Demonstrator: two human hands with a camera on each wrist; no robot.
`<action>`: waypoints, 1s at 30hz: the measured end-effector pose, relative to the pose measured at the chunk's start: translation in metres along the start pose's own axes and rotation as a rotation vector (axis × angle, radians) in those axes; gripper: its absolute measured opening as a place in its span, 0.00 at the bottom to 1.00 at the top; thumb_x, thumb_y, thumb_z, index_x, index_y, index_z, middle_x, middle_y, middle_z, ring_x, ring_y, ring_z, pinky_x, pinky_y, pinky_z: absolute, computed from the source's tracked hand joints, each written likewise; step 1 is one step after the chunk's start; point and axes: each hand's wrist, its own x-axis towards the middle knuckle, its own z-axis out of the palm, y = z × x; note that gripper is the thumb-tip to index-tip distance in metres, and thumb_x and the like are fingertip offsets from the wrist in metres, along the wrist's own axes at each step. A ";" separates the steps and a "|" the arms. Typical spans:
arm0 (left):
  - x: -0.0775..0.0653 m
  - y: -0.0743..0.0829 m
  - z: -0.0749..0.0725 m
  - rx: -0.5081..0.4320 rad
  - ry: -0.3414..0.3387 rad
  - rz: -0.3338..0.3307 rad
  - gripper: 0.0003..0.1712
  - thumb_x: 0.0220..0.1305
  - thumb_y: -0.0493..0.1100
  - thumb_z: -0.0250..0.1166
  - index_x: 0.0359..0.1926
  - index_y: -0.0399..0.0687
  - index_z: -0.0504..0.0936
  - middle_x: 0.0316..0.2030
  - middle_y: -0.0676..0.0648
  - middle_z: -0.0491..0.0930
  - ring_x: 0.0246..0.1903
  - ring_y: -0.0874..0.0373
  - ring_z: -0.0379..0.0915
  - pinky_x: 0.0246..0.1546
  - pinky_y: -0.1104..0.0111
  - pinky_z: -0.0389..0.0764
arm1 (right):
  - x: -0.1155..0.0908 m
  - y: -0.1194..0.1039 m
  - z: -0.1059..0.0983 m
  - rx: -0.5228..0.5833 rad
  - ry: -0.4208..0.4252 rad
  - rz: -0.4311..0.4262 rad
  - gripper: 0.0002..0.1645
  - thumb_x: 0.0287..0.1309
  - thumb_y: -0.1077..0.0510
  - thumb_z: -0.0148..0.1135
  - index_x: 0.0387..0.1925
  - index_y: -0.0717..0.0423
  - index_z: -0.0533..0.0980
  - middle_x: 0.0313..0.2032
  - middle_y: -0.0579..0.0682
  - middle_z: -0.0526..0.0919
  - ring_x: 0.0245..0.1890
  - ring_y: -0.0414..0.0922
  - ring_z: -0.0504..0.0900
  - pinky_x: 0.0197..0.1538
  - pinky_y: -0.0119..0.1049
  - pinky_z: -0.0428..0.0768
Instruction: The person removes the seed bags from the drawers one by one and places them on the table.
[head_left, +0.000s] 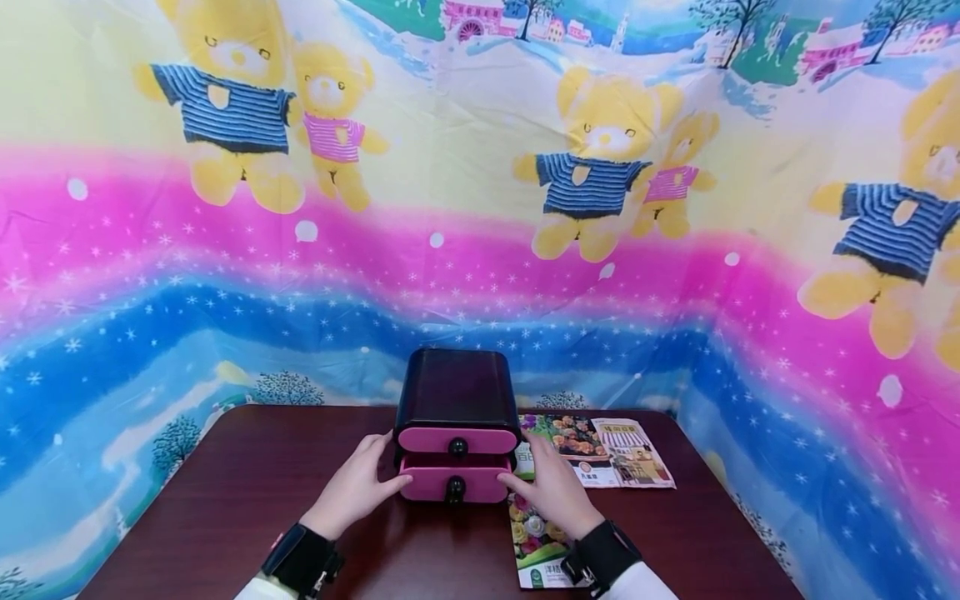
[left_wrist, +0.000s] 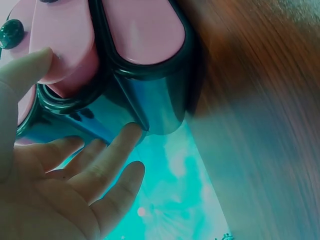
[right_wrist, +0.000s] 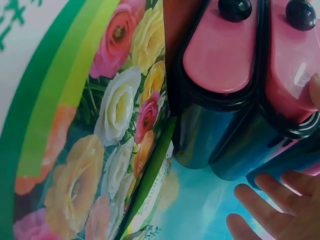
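Observation:
A small black drawer box (head_left: 453,387) with pink drawers stands on the table. Its upper drawer (head_left: 427,439) sits flush, while the lower drawer (head_left: 483,490) sticks out a little, leaving a gap above its front. Each drawer front has a round black knob. My left hand (head_left: 358,475) lies along the box's left side, its thumb (left_wrist: 42,60) on the lower drawer's front. On the other side, my right hand (head_left: 558,483) has its thumb at that front's right edge. In both wrist views the fingers are extended and spread beside the black casing.
The dark wooden table (head_left: 300,450) meets a hanging cloth (head_left: 465,283) printed with bears at its back. To the box's right lie printed packets (head_left: 633,454). A packet with flower pictures (head_left: 528,542) lies partly under my right wrist.

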 end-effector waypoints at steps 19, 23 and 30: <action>0.013 0.001 0.001 -0.021 0.026 -0.009 0.42 0.62 0.52 0.74 0.71 0.35 0.70 0.63 0.40 0.72 0.57 0.47 0.77 0.56 0.51 0.79 | 0.014 -0.004 0.002 -0.013 0.037 -0.012 0.57 0.61 0.25 0.58 0.77 0.57 0.59 0.72 0.63 0.66 0.69 0.60 0.70 0.67 0.59 0.71; 0.013 0.002 0.002 -0.030 0.041 -0.008 0.40 0.62 0.50 0.74 0.69 0.36 0.73 0.62 0.40 0.73 0.57 0.47 0.77 0.55 0.51 0.79 | 0.014 -0.004 0.002 -0.021 0.040 -0.016 0.57 0.61 0.25 0.59 0.78 0.56 0.59 0.72 0.63 0.65 0.69 0.60 0.71 0.67 0.60 0.71; 0.007 0.003 0.006 -0.065 0.075 0.006 0.37 0.62 0.47 0.74 0.68 0.37 0.74 0.61 0.41 0.75 0.59 0.46 0.76 0.56 0.51 0.79 | 0.004 -0.010 0.006 -0.067 0.125 -0.040 0.52 0.63 0.33 0.65 0.76 0.58 0.61 0.65 0.62 0.73 0.64 0.57 0.76 0.63 0.55 0.75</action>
